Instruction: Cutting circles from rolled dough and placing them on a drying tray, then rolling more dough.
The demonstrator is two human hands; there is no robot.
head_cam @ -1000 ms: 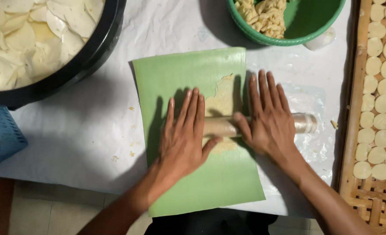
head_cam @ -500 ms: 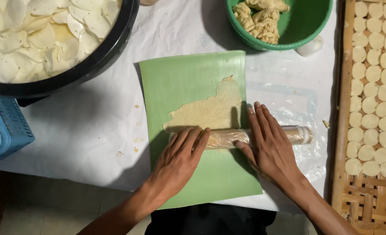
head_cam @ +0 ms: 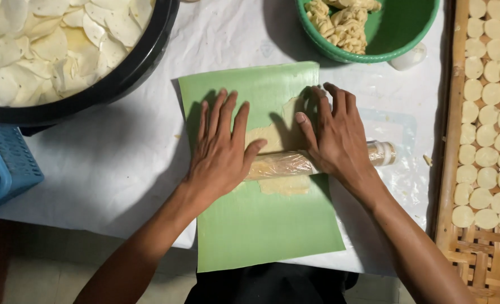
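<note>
Pressing palms-down, left hand (head_cam: pixel 220 152) and right hand (head_cam: pixel 334 141) rest on roller (head_cam: pixel 283 163), fingers flat, slightly spread; dough (head_cam: pixel 272 135) lies beneath and between fingers, on green mat (head_cam: pixel 261 236).

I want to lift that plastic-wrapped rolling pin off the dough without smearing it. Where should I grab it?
Take the rolling pin by its bare right end, coming from the right: that end juts past the right hand and off the green sheet, clear of dough. The left hand covers its other end.
</note>
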